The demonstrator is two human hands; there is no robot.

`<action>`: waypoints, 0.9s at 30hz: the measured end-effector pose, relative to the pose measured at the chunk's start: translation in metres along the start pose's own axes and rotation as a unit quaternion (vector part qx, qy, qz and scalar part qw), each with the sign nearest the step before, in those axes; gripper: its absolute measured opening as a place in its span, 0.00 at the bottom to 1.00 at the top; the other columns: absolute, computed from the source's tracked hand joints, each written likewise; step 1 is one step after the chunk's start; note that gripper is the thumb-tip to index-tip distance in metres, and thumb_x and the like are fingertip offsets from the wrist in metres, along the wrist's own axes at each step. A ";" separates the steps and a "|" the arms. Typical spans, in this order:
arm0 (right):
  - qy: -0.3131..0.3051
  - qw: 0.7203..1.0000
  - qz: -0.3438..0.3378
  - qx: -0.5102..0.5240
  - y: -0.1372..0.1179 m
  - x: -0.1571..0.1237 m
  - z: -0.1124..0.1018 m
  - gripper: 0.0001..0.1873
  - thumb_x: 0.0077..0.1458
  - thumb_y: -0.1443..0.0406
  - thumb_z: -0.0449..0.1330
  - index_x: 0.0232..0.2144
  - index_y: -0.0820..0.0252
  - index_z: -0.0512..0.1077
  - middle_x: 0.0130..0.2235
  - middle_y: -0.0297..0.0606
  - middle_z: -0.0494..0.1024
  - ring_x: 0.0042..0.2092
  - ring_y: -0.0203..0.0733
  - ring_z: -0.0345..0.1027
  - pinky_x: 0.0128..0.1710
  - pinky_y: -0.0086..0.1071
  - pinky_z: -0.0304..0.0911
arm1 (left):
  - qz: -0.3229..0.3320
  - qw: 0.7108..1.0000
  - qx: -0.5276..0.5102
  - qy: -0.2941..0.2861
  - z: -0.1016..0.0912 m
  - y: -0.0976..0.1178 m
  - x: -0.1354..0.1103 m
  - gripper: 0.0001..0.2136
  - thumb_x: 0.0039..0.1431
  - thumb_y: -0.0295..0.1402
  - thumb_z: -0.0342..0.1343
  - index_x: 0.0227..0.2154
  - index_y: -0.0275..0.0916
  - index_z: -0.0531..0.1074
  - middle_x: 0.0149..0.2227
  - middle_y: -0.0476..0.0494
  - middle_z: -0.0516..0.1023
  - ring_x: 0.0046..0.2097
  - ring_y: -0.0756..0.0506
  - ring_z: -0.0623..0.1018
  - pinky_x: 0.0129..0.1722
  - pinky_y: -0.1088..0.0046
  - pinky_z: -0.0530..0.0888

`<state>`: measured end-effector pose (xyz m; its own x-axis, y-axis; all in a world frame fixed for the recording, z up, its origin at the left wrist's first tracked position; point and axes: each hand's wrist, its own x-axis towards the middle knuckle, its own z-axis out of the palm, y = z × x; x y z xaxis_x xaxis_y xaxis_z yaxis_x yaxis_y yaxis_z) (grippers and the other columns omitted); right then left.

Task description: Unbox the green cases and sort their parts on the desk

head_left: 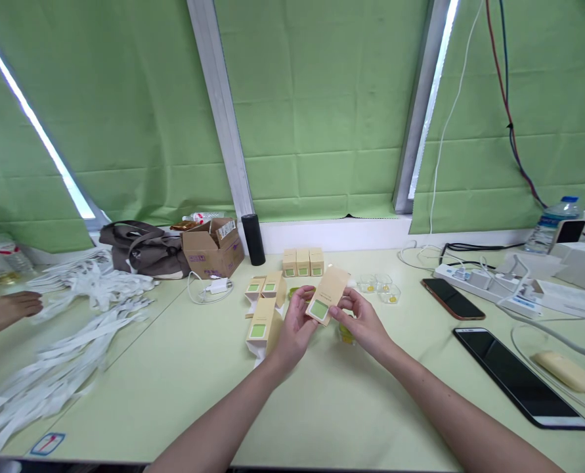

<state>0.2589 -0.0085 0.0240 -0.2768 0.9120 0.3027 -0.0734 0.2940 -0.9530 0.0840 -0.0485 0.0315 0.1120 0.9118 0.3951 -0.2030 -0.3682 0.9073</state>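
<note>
Both my hands hold one small tan carton with a green square label, lifted a little above the pale green table. My left hand grips its lower left edge with fingers closed. My right hand pinches its right side. Two more open tan cartons lie just left of my left hand. A row of three closed tan boxes stands behind. Three small clear cups with yellow contents sit to the right of the carton.
A brown cardboard box, a black cylinder and a dark bag stand at the back left. White strips cover the left. Another person's hand rests far left. Two phones, a power strip and cables lie right.
</note>
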 end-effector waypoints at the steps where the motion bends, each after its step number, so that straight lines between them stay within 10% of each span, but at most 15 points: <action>1: -0.002 1.000 0.002 0.004 0.000 0.000 0.000 0.32 0.54 0.44 0.69 0.52 0.56 0.69 0.46 0.46 0.84 0.49 0.54 0.79 0.44 0.42 0.73 | 0.002 1.000 0.003 0.000 0.000 0.000 0.000 0.26 0.60 0.39 0.65 0.59 0.45 0.63 0.57 0.37 0.71 0.58 0.37 0.73 0.55 0.61 0.71; 17: -0.002 0.996 0.050 0.078 -0.005 0.005 -0.006 0.33 0.48 0.38 0.69 0.44 0.54 0.75 0.42 0.45 0.86 0.47 0.57 0.81 0.50 0.46 0.72 | -0.007 1.000 0.026 0.003 -0.001 -0.008 -0.003 0.33 0.51 0.20 0.54 0.61 0.47 0.61 0.61 0.39 0.70 0.62 0.37 0.72 0.57 0.61 0.71; 27: 0.022 0.995 0.074 0.065 -0.010 0.009 -0.015 0.30 0.46 0.38 0.71 0.35 0.56 0.77 0.37 0.43 0.86 0.45 0.56 0.79 0.47 0.44 0.70 | 0.011 0.993 0.120 0.001 0.004 -0.008 -0.008 0.30 0.58 0.25 0.62 0.63 0.47 0.64 0.62 0.37 0.72 0.61 0.34 0.73 0.61 0.55 0.67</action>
<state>0.2712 0.0008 0.0366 -0.2527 0.9547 0.1572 -0.1600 0.1190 -0.9799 0.0886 -0.0532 0.0215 0.1075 0.9030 0.4160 0.0331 -0.4214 0.9063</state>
